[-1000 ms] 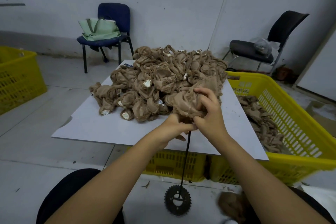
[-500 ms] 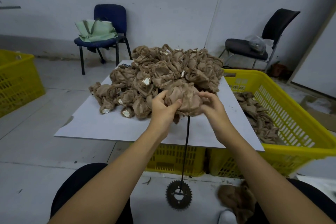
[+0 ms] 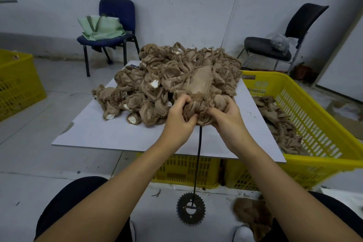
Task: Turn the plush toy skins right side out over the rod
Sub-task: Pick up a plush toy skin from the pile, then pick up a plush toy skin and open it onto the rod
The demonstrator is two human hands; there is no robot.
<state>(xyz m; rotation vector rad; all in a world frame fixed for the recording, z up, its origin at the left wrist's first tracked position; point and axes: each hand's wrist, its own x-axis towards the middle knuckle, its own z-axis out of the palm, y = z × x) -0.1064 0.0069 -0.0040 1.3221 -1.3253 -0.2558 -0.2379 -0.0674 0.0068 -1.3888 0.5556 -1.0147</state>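
Right now, the way I read it from here:
Left hand (image 3: 179, 118): my fingers are curled into the near edge of the skin, gripping bunched fabric.
Right hand (image 3: 225, 116): clenched on the same skin from the other side, thumb tucked into the folds.
Skin in work (image 3: 200, 86): between both my hands, its smooth backing rising just beyond my knuckles.
Rod (image 3: 198, 155): drops straight down from under my hands to a toothed base (image 3: 191, 210) on the floor; its tip is hidden in the cloth.
Handling: I judge it light, limp and fuzzy, with frayed seams that could snag; take it by the opening hem and roll downward evenly.
Pile (image 3: 157, 88): more skins heaped just beyond my left hand.
Basket (image 3: 314, 124): yellow, off past my right hand, holding loose skins.
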